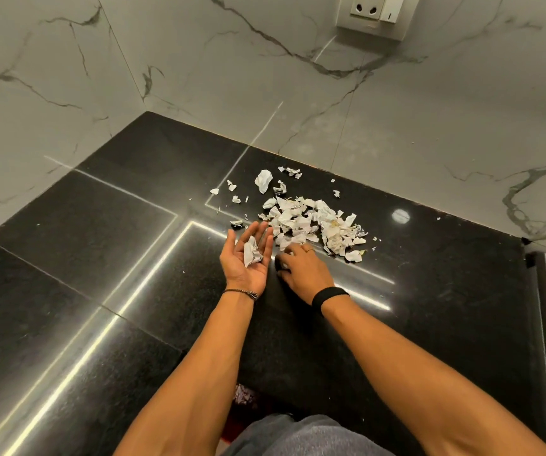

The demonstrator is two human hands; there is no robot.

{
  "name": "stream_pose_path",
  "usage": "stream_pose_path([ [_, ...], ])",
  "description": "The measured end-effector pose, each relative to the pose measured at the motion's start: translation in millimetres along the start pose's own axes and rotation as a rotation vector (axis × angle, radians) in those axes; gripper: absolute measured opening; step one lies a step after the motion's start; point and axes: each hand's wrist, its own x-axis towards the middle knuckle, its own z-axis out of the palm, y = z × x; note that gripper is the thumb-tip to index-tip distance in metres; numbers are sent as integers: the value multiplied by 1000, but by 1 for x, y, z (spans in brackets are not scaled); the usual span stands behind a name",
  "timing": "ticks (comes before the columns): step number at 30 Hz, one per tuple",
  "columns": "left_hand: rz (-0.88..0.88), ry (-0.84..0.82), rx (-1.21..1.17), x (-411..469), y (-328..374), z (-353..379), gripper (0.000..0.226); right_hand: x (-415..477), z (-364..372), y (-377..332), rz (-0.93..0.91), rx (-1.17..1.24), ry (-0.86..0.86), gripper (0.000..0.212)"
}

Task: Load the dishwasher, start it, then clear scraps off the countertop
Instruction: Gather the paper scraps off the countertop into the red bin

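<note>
Scraps (311, 225): one rests on the open left hand (248, 260); right hand (301, 271) pinches another.

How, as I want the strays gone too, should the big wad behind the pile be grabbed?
Pinch the wad across its narrow middle, coming down from above with the right hand. It lies alone on the countertop, long and crumpled, apart from the pile, so probably nothing blocks a pinch.

My left hand (238, 260), palm up, carries one scrap (252, 255). My right hand (301, 270), palm down, touches the near edge of the pile (314, 225) on the countertop (67, 291).
</note>
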Motion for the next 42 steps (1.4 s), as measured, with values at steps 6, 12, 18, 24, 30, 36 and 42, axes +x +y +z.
stream_pose_path([
  [6, -15, 16, 24, 1, -7, -1, 53, -7, -3, 9, -76, 28, 35, 24],
  [12, -25, 24, 30, 1, -19, 2, 55, -9, -22, 28, 328, 857, 235, 12],
  [18, -52, 35, 89, 1, -32, 15, 51, -7, -52, 10, 218, 1146, 263, 21],
  [24, -57, 42, 89, -3, -46, 27, 51, 0, -60, -9, 61, 967, 124, 22],
  [30, -87, -3, -36, 3, -46, 20, 47, 1, -68, -5, 108, 1049, 226, 20],
  [36, -99, -33, -114, 1, -38, 12, 55, -1, -53, 30, 207, 664, 229, 24],
  [42, -80, -15, -98, 1, -32, 7, 60, -8, -29, 37, 21, 46, -207, 72],
])
